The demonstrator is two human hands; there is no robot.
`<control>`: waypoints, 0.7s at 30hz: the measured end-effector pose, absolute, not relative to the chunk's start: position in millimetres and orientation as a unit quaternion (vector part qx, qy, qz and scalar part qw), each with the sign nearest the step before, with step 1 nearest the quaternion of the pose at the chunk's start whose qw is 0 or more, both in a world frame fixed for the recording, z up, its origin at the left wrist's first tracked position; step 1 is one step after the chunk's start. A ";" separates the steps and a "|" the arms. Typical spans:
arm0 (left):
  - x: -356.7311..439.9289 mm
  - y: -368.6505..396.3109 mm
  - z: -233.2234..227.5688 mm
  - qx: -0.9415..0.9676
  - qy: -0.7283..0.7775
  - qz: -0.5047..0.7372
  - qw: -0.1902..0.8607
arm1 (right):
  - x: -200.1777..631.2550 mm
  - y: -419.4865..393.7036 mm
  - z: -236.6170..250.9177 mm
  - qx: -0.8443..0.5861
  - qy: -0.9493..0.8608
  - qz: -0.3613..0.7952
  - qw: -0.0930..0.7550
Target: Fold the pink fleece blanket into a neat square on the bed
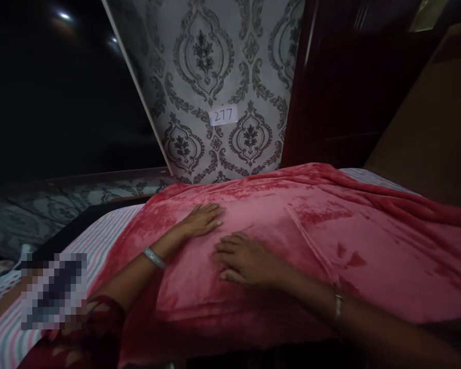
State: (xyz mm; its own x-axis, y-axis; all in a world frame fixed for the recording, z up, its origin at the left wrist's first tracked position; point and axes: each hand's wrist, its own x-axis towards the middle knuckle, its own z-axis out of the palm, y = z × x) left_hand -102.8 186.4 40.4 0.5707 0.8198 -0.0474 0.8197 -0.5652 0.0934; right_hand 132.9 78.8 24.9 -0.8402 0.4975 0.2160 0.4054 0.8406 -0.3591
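A pink-red plush blanket lies spread over a bed, with a raised crease running across it right of my hands. My left hand rests flat on the blanket, fingers stretched to the right. Closer to me, my right hand also lies palm down on the plush, its fingers pointing left and slightly apart. Both palms face the cloth, and neither hand grasps anything. The blanket is smooth around the hands and bunched in folds along its far right edge.
A striped sheet shows at the bed's left side. Behind stands a patterned wall with a paper label reading 277. A large dark screen is at left, a dark red cabinet at right, beside a brown panel.
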 end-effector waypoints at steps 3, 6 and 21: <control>-107.9 179.4 20.9 0.873 0.486 -0.002 0.031 | 117.0 84.8 8.2 -0.197 -0.960 0.148 0.130; -110.2 177.7 2.7 0.869 0.495 0.015 -0.006 | 114.9 85.7 -10.3 -0.194 -0.960 0.168 0.115; -97.7 130.4 26.3 0.847 0.531 -0.017 0.005 | 148.0 102.5 -0.6 -0.279 -0.943 0.131 0.130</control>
State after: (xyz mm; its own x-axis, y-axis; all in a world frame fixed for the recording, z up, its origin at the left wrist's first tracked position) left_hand -97.7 130.4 26.3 0.4355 0.8996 -0.0338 0.8999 -0.4360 -0.0095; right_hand 148.0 102.5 -0.6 -0.8109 0.5593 0.1722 0.4915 0.8106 -0.3185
